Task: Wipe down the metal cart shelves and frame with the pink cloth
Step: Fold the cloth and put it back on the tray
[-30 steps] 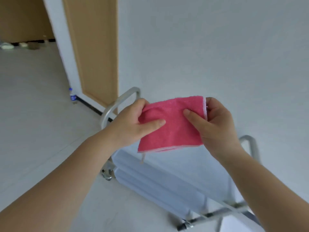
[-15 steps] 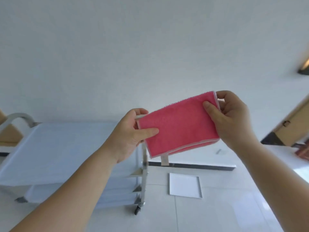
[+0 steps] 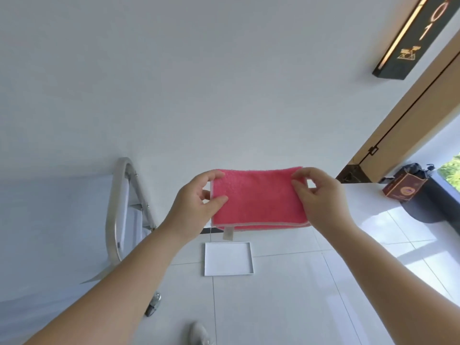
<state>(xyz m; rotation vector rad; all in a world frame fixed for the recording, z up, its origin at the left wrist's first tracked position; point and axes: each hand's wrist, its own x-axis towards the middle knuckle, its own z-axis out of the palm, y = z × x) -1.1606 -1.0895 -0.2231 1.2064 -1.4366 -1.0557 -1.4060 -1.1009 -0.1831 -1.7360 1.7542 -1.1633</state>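
I hold a folded pink cloth point(image 3: 256, 197) stretched flat between both hands in mid-air, in front of a white wall. My left hand point(image 3: 196, 207) pinches its left edge and my right hand point(image 3: 321, 197) pinches its upper right corner. A white tag hangs from the cloth's lower edge. The metal cart point(image 3: 49, 232) stands at the left, its top shelf pale and bare, with its curved tubular handle point(image 3: 117, 207) nearest the cloth. One caster point(image 3: 154, 303) shows below the handle. The cloth is apart from the cart.
A white square tray point(image 3: 227, 258) lies on the tiled floor below the cloth. At the right are a wooden door frame point(image 3: 398, 115), a dark wall sign point(image 3: 420, 31), a brown box point(image 3: 403, 186) and a dark round bin point(image 3: 428, 205). A shoe tip point(image 3: 199, 333) shows at the bottom.
The view has swung right, so the cart has shifted to the left. The cloth has gone from tilted to level, and my right hand now pinches its top right corner.
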